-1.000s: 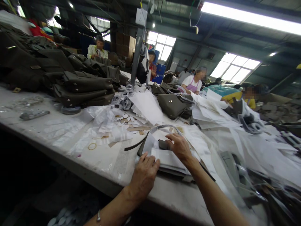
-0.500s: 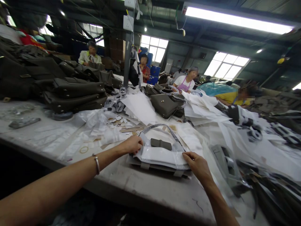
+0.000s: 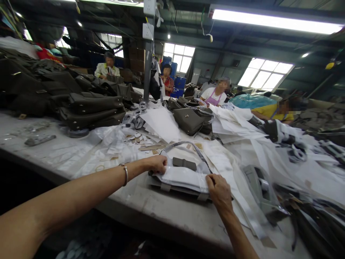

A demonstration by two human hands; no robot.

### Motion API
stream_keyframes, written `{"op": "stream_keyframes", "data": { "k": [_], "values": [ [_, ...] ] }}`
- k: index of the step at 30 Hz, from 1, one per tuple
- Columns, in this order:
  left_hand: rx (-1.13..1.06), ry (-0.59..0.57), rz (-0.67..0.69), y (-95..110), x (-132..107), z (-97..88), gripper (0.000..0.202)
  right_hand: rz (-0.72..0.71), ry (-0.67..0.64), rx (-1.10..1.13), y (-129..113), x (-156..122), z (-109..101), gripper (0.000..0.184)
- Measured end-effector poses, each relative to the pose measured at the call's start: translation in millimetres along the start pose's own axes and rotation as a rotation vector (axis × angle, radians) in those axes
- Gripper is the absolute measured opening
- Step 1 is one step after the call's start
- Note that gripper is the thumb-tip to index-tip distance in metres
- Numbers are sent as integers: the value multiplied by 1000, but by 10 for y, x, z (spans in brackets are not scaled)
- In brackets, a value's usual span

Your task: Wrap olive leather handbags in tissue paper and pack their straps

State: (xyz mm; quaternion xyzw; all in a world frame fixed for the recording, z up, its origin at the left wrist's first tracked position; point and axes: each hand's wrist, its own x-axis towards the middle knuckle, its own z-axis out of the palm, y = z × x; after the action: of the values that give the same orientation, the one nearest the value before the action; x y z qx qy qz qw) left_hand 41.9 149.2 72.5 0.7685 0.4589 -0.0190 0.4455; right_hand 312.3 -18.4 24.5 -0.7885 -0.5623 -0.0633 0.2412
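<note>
A handbag [image 3: 179, 192] lies flat on the worktable near its front edge, with a white wrapping sheet [image 3: 185, 178] over most of it. A dark grey-green strap tab [image 3: 184, 163] shows above the sheet, and the plastic-wrapped handle [image 3: 188, 143] arches up at the far side. My left hand [image 3: 159, 164] is closed at the bag's left end, gripping the wrapping there. At the right end, my right hand [image 3: 219, 187] has its fingers curled over the wrapped edge. The fingertips of both hands are partly hidden.
Dark bags are piled at the left [image 3: 91, 109], and another dark bag [image 3: 192, 120] lies beyond the white paper sheets [image 3: 163, 124]. Rolled wrapped straps [image 3: 137, 118] and cardboard scraps lie around a metal post [image 3: 147, 68]. Several people work farther back.
My left hand has moved slightly right, further over the bag's end. My right hand has turned from a fingertip pinch to curling over the right edge. The view has shifted slightly.
</note>
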Motion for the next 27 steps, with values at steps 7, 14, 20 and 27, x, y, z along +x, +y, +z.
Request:
{"op": "stream_keyframes", "data": {
  "k": [7,14,20,27],
  "values": [
    [-144,-51,8,-37,5,33,16,9,-50,-22,-22,-10,-11,34],
    [-247,-98,59,-65,-58,19,15,-1,-28,-47,-18,-4,21,34],
    [-279,-48,34,-157,26,107,23,19,-39,-6,2,-4,31,40],
    [-317,-44,16,-256,121,121,25,27,-86,15,15,-6,7,46]
  ]
}}
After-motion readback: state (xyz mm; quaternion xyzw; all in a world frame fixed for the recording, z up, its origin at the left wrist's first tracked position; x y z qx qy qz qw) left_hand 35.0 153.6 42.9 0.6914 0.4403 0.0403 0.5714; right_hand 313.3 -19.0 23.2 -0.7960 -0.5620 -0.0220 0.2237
